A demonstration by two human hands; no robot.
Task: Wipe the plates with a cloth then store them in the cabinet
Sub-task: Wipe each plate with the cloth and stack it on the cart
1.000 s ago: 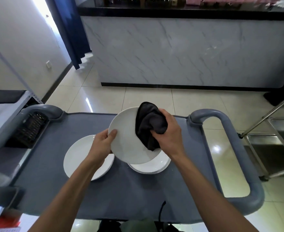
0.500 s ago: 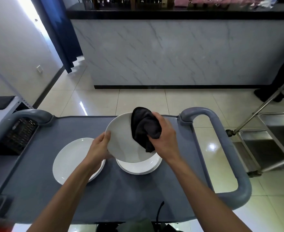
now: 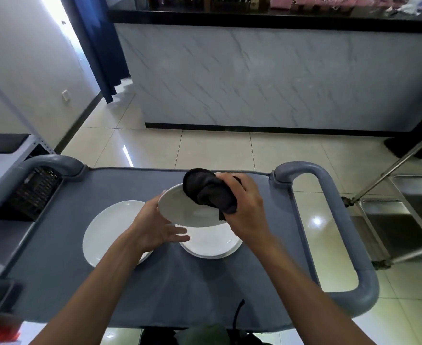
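The held plate [image 3: 190, 210] has tipped flatter since a moment ago, above the stack [image 3: 211, 242]. Your right hand [image 3: 244, 210] clutches the cloth [image 3: 208, 192] at its 2 o'clock; your left hand [image 3: 155, 227], fingers straight, only props the rim. It could slip and chip.

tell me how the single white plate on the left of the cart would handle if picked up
The single plate looks rigid and glazed, so probably slippery and breakable if dropped. It lies flat on the cart, so likely needs lifting by its rim.

2 bare forearms, no sleeves, left hand [image 3: 155, 227] and right hand [image 3: 247, 210].
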